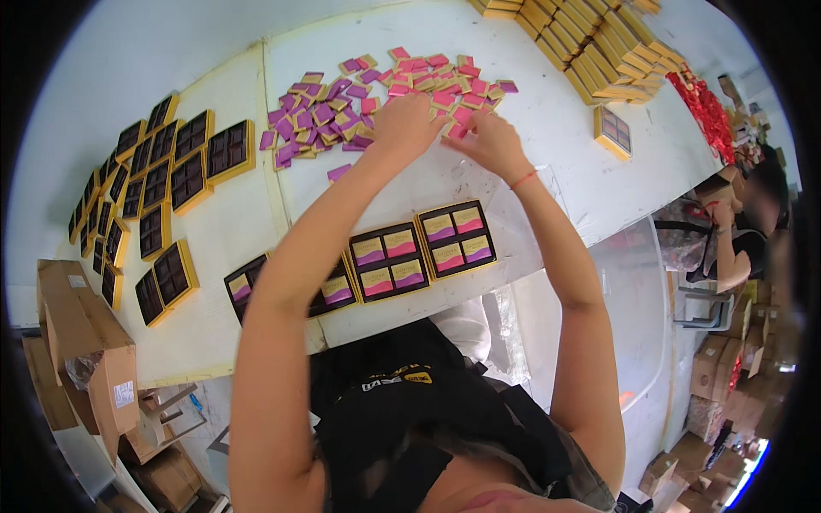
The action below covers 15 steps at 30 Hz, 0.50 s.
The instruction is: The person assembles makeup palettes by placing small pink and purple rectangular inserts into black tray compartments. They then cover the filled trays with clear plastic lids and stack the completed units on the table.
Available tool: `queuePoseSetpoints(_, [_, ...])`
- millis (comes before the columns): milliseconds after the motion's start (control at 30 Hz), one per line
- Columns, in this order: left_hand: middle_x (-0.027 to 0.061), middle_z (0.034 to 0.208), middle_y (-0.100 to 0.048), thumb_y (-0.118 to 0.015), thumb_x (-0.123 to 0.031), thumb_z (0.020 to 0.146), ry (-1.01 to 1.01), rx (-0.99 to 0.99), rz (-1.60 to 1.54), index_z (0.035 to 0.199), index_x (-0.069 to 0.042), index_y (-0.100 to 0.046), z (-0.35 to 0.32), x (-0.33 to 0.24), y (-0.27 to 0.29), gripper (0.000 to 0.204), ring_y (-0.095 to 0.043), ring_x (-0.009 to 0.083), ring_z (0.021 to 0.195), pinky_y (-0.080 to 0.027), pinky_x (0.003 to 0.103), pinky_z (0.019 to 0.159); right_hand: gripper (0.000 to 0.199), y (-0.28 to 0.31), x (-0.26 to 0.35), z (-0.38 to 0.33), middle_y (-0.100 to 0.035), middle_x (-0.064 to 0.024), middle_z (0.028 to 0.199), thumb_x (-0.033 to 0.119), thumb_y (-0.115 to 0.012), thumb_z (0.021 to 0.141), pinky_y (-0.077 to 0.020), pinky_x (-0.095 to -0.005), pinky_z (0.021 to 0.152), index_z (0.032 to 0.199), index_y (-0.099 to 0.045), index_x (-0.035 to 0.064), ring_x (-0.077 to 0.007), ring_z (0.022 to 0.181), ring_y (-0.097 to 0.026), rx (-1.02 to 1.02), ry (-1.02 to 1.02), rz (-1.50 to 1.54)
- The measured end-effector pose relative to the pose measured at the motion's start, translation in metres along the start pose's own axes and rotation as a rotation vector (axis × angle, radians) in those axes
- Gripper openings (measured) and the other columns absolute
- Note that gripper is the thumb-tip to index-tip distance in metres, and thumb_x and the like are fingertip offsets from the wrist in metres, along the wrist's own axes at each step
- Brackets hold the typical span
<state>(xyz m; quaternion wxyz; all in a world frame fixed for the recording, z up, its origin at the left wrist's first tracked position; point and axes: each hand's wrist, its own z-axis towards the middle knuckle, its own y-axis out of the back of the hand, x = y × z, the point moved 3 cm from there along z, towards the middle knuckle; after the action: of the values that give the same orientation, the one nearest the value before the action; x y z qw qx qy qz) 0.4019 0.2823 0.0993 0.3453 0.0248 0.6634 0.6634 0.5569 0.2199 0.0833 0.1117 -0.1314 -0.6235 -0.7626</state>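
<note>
Both of my arms reach far across the white table (547, 145) into a heap of small square packets (342, 107), purple, pink and gold. My left hand (404, 126) rests in the heap with fingers curled over packets. My right hand (489, 141) pinches a pink packet (459, 131) at the heap's right edge. Near the front edge lie three black trays with gold rims: two filled trays (457, 238) (389, 261) each hold several packets, and a third tray (248, 282) is partly hidden under my left forearm.
Many empty dark trays (158, 201) are spread at the left. A row of stacked gold boxes (590, 43) and one single tray (613, 131) lie at the far right, beside red items (705, 107). A cardboard box (85, 342) stands lower left. Another person (744, 239) sits at right.
</note>
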Motion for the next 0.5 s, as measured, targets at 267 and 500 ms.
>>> queuePoseSetpoints(267, [0.0114,0.096,-0.072,-0.08,-0.021,0.076,-0.051,-0.114,-0.15,0.109,-0.005,-0.065,0.028,0.022,-0.036,0.04,-0.07,0.0289,0.096,-0.056,0.044,0.08,0.03,-0.012,-0.031,0.0,-0.068,-0.0106,0.091,0.029,-0.066,0.092,-0.0578,-0.0347,0.077,0.102,-0.069,0.0004,-0.0212,0.084,-0.068,0.245,-0.12,0.649])
queuePoseSetpoints(500, [0.006,0.105,-0.073,-0.076,-0.012,0.083,-0.088,-0.048,-0.639,0.119,-0.007,-0.067,-0.097,0.049,0.066,0.038,-0.068,0.0142,0.096,-0.052,0.031,0.081,0.027,0.006,0.029,-0.04,-0.069,-0.0072,0.098,0.021,-0.059,0.1,-0.0584,-0.0286,0.081,0.107,-0.068,-0.0034,-0.0146,0.09,-0.068,0.474,-0.184,1.171])
